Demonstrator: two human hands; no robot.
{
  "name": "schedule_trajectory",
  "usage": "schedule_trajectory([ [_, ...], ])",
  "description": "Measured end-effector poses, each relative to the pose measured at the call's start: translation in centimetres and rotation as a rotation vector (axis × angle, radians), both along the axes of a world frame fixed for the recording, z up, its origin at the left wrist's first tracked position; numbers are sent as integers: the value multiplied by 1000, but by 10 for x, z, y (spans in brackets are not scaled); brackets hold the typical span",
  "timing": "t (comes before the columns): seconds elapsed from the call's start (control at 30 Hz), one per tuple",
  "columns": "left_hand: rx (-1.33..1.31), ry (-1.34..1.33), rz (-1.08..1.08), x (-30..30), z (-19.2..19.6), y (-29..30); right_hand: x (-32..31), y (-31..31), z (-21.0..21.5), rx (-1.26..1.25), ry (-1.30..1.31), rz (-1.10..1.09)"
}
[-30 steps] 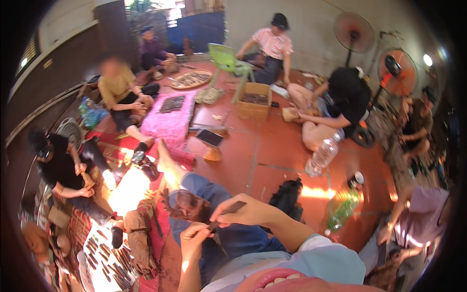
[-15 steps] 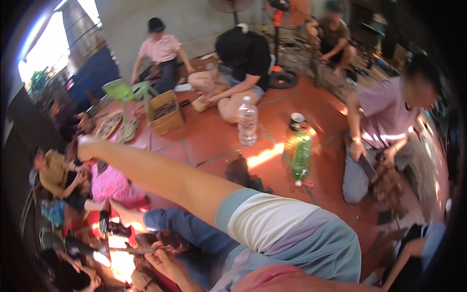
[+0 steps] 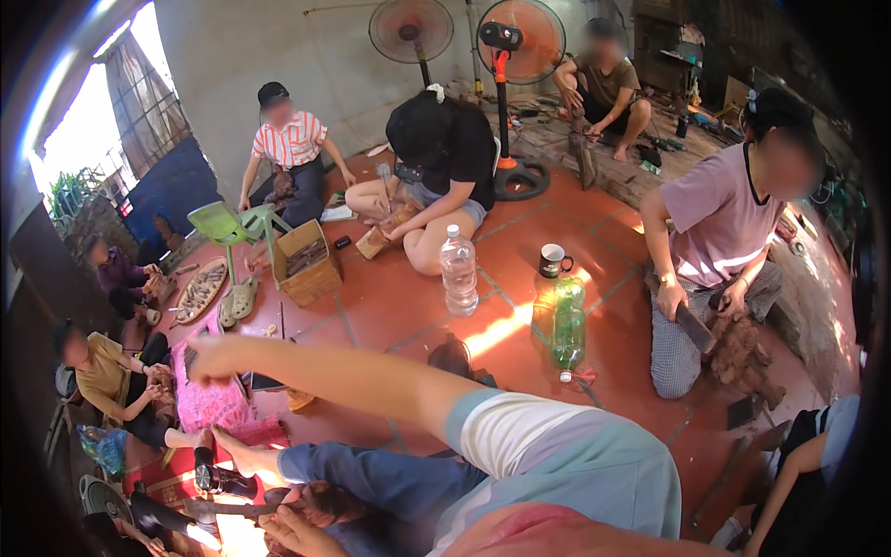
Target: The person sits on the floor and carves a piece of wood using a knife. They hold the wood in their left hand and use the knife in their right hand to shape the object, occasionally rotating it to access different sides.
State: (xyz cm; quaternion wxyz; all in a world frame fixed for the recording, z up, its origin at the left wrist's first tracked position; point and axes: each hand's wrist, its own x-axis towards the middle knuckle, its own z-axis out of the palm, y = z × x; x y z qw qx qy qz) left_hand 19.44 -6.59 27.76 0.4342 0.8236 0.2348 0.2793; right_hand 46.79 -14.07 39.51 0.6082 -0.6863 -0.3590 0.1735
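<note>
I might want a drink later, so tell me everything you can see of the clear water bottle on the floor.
The clear plastic bottle stands upright on the red tiled floor, near the middle of the group. It has a white cap and ribbed sides and looks see-through; how full it is cannot be told. Nothing touches it. A green bottle and a dark mug stand to its right.

Looks like an informal craft workshop, the kind run out of a semi-open yard or shed. Everyone's sitting right on the red tiled floor (image 3: 390, 306), several people working on small brownish pieces. There's a wooden box (image 3: 306, 263) full of stock, a flat tray (image 3: 200, 290) of carved bits, and a person in a mauve shirt chopping at a wood chunk (image 3: 738, 348) with a cleaver (image 3: 694, 327). Two standing fans (image 3: 520, 42) by a bare wall, water bottles (image 3: 458, 269) and a mug (image 3: 553, 261) lying around.
</note>
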Motion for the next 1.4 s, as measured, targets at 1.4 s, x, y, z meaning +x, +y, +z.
schedule_trajectory([
  [1.4, 373, -175, -150, 44, -16, 33, -11, 54, -31, 424, 214, 184],
])
